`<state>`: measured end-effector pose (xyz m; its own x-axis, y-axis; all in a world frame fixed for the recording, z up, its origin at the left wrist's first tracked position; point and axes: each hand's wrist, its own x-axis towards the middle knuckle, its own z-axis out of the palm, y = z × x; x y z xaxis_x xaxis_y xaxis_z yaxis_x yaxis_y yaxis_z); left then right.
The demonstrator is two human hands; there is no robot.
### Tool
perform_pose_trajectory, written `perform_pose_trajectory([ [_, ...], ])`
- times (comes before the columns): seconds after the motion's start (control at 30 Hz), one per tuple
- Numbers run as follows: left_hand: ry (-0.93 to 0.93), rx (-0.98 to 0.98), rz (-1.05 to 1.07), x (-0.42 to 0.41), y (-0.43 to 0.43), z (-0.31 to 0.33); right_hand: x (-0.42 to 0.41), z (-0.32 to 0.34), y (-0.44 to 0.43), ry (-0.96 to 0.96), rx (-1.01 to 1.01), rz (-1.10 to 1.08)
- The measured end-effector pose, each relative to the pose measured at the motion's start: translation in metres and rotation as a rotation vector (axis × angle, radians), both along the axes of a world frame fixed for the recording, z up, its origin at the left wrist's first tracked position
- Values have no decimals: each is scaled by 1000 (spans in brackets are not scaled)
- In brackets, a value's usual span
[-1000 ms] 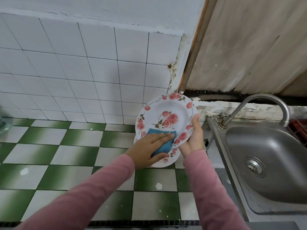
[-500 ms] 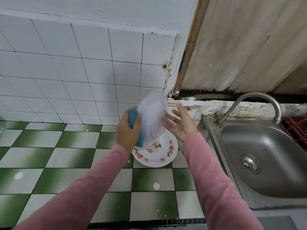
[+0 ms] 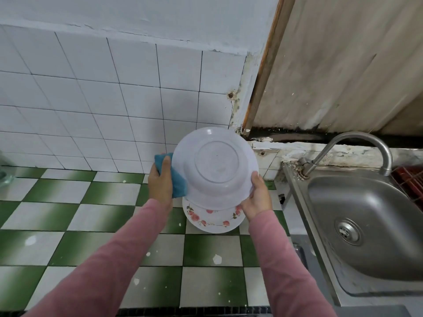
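Note:
A white plate (image 3: 215,165) is held up with its plain underside facing me, tilted above the counter. My right hand (image 3: 257,197) grips its lower right rim. My left hand (image 3: 160,181) holds a blue sponge (image 3: 176,181) against the plate's left edge; part of the sponge is hidden behind the plate. Below them, a second plate (image 3: 212,221) with pink flowers lies face up on the green-and-white tiled counter (image 3: 91,220).
A steel sink (image 3: 370,227) with a curved tap (image 3: 357,143) sits to the right. White wall tiles (image 3: 91,106) rise behind the counter. A glass object (image 3: 4,175) shows at the far left edge, and something red (image 3: 409,179) behind the sink.
The flowered plate I was wiping face-up has been flipped over, so its white underside now faces me. The sponge moved from the plate's face to its left edge, and my right hand re-gripped the rim.

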<state>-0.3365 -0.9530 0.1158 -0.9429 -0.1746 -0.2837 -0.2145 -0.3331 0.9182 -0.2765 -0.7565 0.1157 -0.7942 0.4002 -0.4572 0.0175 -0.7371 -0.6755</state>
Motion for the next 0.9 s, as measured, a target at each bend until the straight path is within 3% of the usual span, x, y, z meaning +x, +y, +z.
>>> perform_pose_trajectory([
  [0.13,92,-95,63,7,4,6,6,17,0,44,158,25],
  [0.3,387,-179,-224,34,43,28,8,42,-36,55,351,73],
  [0.43,629,-567,-337,47,74,19,14,56,-56,89,367,129],
  [0.53,620,-687,-352,29,73,22,17,55,-55,105,367,112],
  [0.7,432,-654,-289,12,71,34,20,52,-57,91,337,108],
  [0.83,777,-911,-385,40,72,14,16,49,-54,76,340,87],
  [0.9,764,-925,-455,30,67,9,18,47,-56,55,311,98],
])
